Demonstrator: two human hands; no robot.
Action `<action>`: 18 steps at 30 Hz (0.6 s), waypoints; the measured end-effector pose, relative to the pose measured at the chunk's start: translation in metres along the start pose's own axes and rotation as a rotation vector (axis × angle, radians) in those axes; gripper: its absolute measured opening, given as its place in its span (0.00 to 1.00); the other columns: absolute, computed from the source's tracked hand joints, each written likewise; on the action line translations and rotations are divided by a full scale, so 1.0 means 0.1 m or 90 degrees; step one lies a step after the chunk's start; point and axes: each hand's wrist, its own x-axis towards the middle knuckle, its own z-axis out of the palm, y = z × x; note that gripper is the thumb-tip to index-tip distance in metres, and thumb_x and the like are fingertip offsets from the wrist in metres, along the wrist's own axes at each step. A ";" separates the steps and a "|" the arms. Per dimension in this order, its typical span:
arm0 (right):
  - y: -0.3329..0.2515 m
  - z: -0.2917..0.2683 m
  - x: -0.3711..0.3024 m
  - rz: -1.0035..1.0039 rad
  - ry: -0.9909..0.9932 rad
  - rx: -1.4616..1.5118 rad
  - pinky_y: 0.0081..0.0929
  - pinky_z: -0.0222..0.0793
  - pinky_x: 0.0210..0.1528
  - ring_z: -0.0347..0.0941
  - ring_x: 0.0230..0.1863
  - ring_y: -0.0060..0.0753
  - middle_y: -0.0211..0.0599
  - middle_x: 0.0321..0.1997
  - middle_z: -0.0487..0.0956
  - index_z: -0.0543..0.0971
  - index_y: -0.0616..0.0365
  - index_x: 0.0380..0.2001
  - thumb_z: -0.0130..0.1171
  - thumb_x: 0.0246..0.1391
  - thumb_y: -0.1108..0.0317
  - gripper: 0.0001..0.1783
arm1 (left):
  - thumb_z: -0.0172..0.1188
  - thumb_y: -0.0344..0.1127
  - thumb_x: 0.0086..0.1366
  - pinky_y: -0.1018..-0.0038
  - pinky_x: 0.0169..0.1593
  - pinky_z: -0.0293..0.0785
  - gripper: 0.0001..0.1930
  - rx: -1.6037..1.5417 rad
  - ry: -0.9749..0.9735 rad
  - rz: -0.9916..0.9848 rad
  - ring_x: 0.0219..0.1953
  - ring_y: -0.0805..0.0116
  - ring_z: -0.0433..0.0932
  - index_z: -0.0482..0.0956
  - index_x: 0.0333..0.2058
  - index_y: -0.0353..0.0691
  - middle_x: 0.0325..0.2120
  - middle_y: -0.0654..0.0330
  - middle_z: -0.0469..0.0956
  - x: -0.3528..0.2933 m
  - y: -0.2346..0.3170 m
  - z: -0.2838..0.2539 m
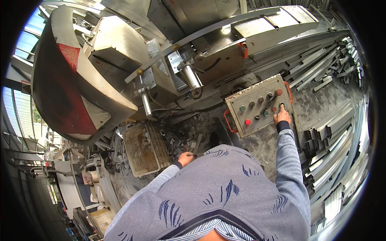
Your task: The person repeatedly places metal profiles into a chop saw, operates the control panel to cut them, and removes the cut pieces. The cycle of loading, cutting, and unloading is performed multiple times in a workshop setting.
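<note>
My right hand (283, 117) rests at the right side of a control box (257, 124), its index finger stretched onto a dark button (282, 105) and the other fingers curled; it grips nothing. The box has several knobs, a lit red button (247, 122) and orange side handles (288, 92). Close to the front of my grey apron (225, 176), my left hand (185, 158) is closed, with something small and dark at its fingertips that I cannot make out. Beyond the box, a long metal profile (217, 26) lies across a machine, beside two clamp cylinders (192, 77) (145, 100).
A big machine cover (94, 84) with a red panel looms at the left. Below it sits a dirty plastic crate (138, 150) amid metal offcuts (189, 138). Long metal profiles (337, 140) are stacked at the right, with more cut lengths (321, 66) farther back. A fan (78, 156) stands far left.
</note>
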 end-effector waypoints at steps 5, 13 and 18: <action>-0.02 0.01 0.01 -0.002 0.006 -0.023 0.38 0.72 0.46 0.76 0.44 0.46 0.49 0.42 0.78 0.60 0.51 0.60 0.59 0.45 0.62 0.37 | 0.60 0.45 0.52 0.69 0.51 0.70 0.21 0.035 -0.008 -0.052 0.47 0.59 0.76 0.80 0.42 0.38 0.42 0.52 0.79 -0.17 -0.33 -0.07; -0.04 0.04 0.04 0.006 -0.003 -0.045 0.39 0.73 0.44 0.76 0.42 0.48 0.50 0.40 0.79 0.60 0.55 0.60 0.58 0.45 0.63 0.37 | 0.59 0.43 0.55 0.70 0.51 0.70 0.19 0.011 0.019 0.106 0.46 0.58 0.76 0.79 0.42 0.38 0.42 0.51 0.79 0.01 -0.47 0.19; -0.03 0.06 0.03 -0.010 0.021 -0.036 0.41 0.72 0.44 0.77 0.41 0.50 0.51 0.39 0.79 0.60 0.54 0.61 0.56 0.44 0.64 0.38 | 0.61 0.42 0.57 0.71 0.49 0.71 0.18 -0.154 -0.019 0.157 0.46 0.58 0.77 0.79 0.42 0.36 0.40 0.50 0.79 0.12 -0.43 0.33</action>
